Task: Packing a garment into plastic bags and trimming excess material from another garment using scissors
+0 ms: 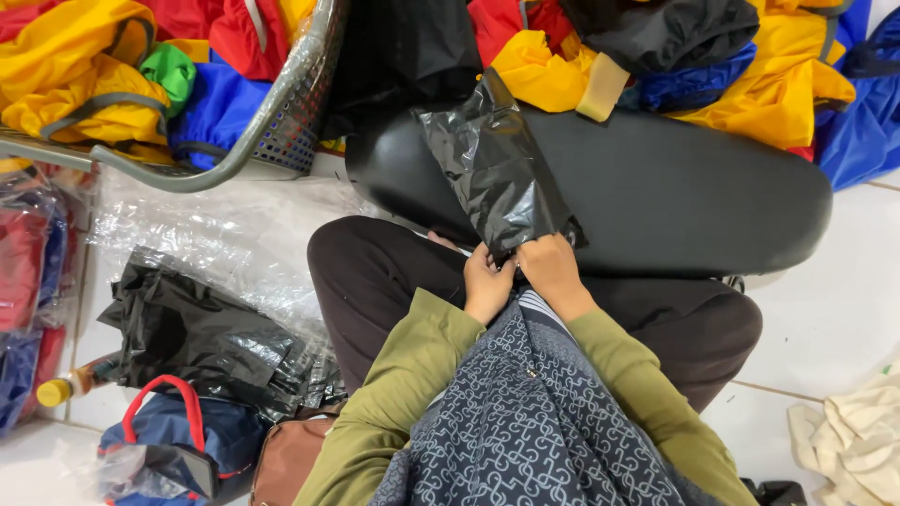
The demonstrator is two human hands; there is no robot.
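- Here, my left hand (486,286) and right hand (553,270) both pinch the bottom edge of a crinkled black plastic bag (492,169), lying on the black padded seat (675,187) at twelve o'clock.
- Its mouth looks unopened; nothing is packed yet.
- More black bags (202,337) are piled at nine o'clock.

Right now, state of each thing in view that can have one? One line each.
left hand: closed, pinching the black plastic bag's lower edge
right hand: closed on the same edge
black plastic bag: crumpled, lying up across the black cushion
mesh basket: tilted, full of coloured garments
stack of black bags: folded, on the floor
bottle: lying down, yellow cap on
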